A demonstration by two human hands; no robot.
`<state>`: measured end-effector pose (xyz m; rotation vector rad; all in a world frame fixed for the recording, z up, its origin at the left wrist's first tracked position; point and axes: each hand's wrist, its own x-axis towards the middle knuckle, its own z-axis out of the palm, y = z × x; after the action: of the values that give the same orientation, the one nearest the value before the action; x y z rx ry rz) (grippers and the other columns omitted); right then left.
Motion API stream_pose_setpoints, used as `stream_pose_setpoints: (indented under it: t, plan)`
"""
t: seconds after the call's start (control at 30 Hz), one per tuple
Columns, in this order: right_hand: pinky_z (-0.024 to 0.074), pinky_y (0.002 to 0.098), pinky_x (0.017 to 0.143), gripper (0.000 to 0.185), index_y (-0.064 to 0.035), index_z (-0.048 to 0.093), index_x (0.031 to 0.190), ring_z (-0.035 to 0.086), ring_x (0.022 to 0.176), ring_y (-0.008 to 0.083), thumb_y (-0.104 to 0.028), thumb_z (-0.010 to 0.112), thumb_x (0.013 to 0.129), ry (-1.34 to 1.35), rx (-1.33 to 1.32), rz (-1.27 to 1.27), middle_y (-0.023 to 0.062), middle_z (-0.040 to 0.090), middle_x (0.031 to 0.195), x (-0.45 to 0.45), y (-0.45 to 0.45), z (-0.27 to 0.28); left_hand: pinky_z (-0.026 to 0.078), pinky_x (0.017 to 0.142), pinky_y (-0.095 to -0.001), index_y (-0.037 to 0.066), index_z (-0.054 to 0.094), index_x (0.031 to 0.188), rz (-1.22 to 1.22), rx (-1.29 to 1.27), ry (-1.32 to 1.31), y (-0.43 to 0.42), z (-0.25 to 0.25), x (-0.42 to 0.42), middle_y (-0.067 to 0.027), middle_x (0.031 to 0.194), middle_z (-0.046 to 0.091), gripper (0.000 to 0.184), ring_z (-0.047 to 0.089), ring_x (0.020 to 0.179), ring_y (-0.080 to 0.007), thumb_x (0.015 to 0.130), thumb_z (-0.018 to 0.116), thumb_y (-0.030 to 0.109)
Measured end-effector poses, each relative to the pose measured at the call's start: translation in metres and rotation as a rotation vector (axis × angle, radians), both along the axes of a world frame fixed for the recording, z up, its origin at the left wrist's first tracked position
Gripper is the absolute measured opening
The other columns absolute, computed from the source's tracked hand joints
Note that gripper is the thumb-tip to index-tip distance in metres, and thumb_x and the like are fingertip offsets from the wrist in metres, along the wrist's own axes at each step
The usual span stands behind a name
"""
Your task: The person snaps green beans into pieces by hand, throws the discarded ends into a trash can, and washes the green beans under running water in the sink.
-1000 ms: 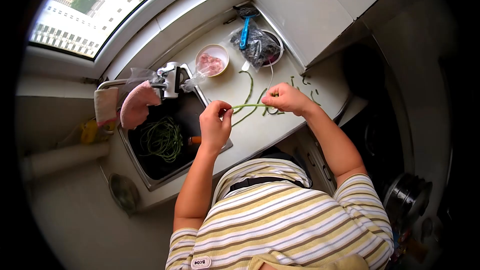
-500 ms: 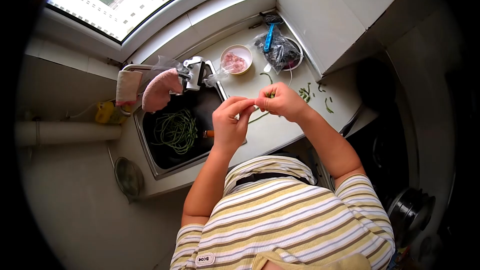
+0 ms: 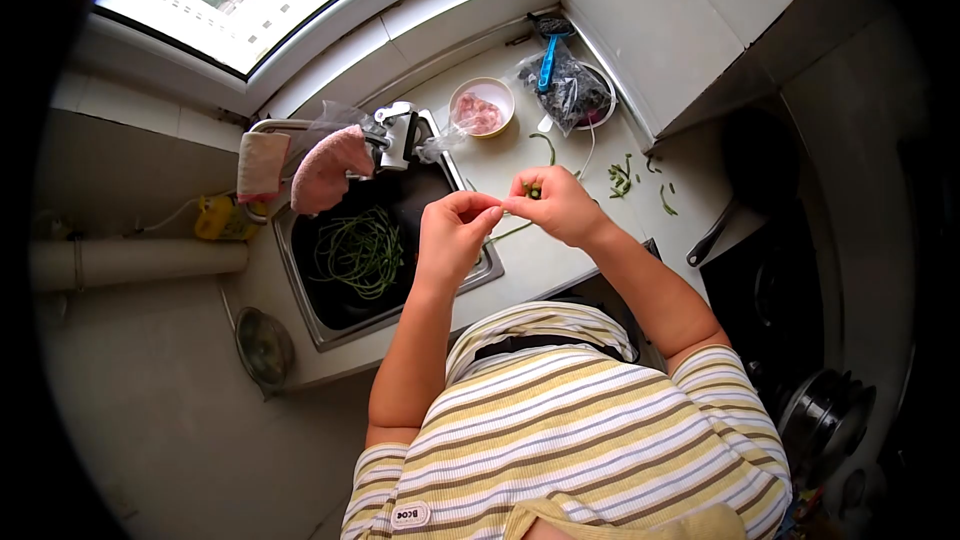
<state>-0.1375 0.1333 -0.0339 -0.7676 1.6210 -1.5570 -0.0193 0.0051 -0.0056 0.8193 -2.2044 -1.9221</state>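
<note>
Over the counter's front part, my two hands meet fingertip to fingertip. My right hand (image 3: 560,208) is closed around several cut-looking green bean pieces (image 3: 533,191), whose ends show between the fingers. My left hand (image 3: 450,237) is in a pinch, touching the right fingertips; what it grips is hidden. A long green bean (image 3: 513,232) shows just below the hands, and another bean (image 3: 545,146) lies curved on the counter behind them. Short bean pieces (image 3: 621,178) are scattered to the right. A tangle of long beans (image 3: 360,252) lies in the dark sink (image 3: 322,335).
Behind my hands stand a bowl of pink raw meat (image 3: 480,117) and a dark plastic bag (image 3: 575,95) with a blue-handled peeler-like tool (image 3: 547,65). The faucet (image 3: 399,135) and pink cloths (image 3: 327,172) overhang the sink. A black pan (image 3: 750,165) is right; a bowl (image 3: 264,348) is left.
The view has shifted slightly, so the counter items appear a little further right. Both hands stay together, still pinching, with the left fingers slightly changed in pose.
</note>
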Motion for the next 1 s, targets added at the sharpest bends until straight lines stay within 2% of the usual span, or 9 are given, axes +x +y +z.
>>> stream_pose_setpoints:
  t: [0.07,0.17,0.23,0.3,0.37,0.53,0.7,0.93,1.0]
  plan:
    - [0.0367,0.0318,0.044,0.016,0.0004,0.058,0.07,0.045,0.042,0.0122,-0.013,0.066,0.074,0.469,-0.013,-0.204,0.0107,0.05,0.053,0.011,-0.004,0.012,0.044,0.059,-0.0202,-0.002,0.065,0.084,0.033,0.058,-0.007,0.001,-0.005,-0.001,-0.0036,0.071,0.062,0.012,0.055,0.063,-0.0074,0.08,0.067,0.009]
    - [0.0357,0.0316,0.043,0.016,0.0002,0.058,0.07,0.046,0.042,0.0115,-0.014,0.065,0.076,0.482,-0.064,-0.366,0.0105,0.051,0.054,0.014,-0.014,0.01,0.042,0.055,-0.0216,0.001,0.062,0.084,0.062,0.377,0.041,0.002,-0.011,-0.001,-0.0019,0.068,0.059,0.009,0.052,0.058,-0.0085,0.083,0.063,0.01]
    - [0.0333,0.0274,0.039,0.014,-0.0004,0.057,0.068,0.045,0.04,0.0098,-0.011,0.062,0.077,0.345,-0.031,-0.337,0.0082,0.052,0.054,0.009,-0.014,0.005,0.043,0.057,-0.0245,0.004,0.057,0.09,0.234,0.797,0.253,-0.005,-0.008,-0.004,-0.0009,0.073,0.056,0.01,0.051,0.06,-0.01,0.088,0.057,0.013]
    - [0.0291,0.0212,0.035,0.01,-0.0011,0.057,0.069,0.04,0.038,0.007,-0.007,0.059,0.077,-0.6,-0.209,-0.174,0.0044,0.053,0.055,-0.002,-0.013,-0.003,0.046,0.07,-0.0284,0.006,0.052,0.101,0.173,1.065,0.451,-0.019,0.004,-0.003,-0.0029,0.091,0.054,0.014,0.052,0.075,-0.0106,0.093,0.049,0.018]
    - [0.0258,0.0174,0.033,0.008,0.0005,0.061,0.077,0.038,0.038,0.0054,-0.005,0.056,0.078,-0.713,-0.286,-0.169,0.0027,0.055,0.06,-0.005,-0.014,-0.017,0.047,0.072,-0.0305,0.006,0.051,0.095,0.13,1.194,0.522,-0.023,0.018,-0.005,-0.0045,0.09,0.055,0.012,0.056,0.076,-0.0129,0.094,0.047,0.017]
    - [0.0237,0.0192,0.036,0.019,0.0045,0.064,0.086,0.035,0.04,0.0048,-0.014,0.06,0.084,-0.711,-0.246,0.2,-0.0002,0.048,0.056,0.009,-0.024,-0.022,0.044,0.093,-0.0395,0.004,0.051,0.096,0.153,1.317,0.691,-0.035,0.018,-0.019,-0.0052,0.091,0.055,0.012,0.058,0.084,-0.0151,0.094,0.045,0.015]
    - [0.0209,0.0193,0.037,0.018,0.004,0.063,0.075,0.03,0.039,0.0031,-0.013,0.064,0.082,-0.621,-0.128,0.455,-0.0035,0.042,0.049,0.003,-0.015,-0.023,0.049,0.081,-0.0332,0.002,0.05,0.093,0.426,1.253,0.773,-0.095,0.011,-0.015,-0.0056,0.081,0.053,0.013,0.056,0.074,-0.0151,0.093,0.049,0.015]
    - [0.0215,0.019,0.038,0.014,0.0017,0.066,0.071,0.033,0.041,0.0023,-0.011,0.064,0.077,-0.368,0.033,0.408,-0.0023,0.049,0.053,-0.021,0.025,-0.017,0.046,0.069,-0.0285,0.003,0.053,0.091,0.391,1.346,0.979,-0.138,0.021,0.024,-0.0021,0.078,0.051,0.006,0.054,0.068,-0.0121,0.09,0.047,0.005]
    - [0.0289,0.0203,0.043,0.013,0.0012,0.066,0.071,0.041,0.048,0.0041,-0.011,0.066,0.075,-0.262,0.028,0.393,-0.0003,0.055,0.057,-0.026,0.037,-0.005,0.045,0.067,-0.0282,0.003,0.053,0.091,0.359,1.388,1.03,-0.135,0.024,0.03,-0.0033,0.078,0.051,0.006,0.052,0.065,-0.0124,0.09,0.047,0.005]
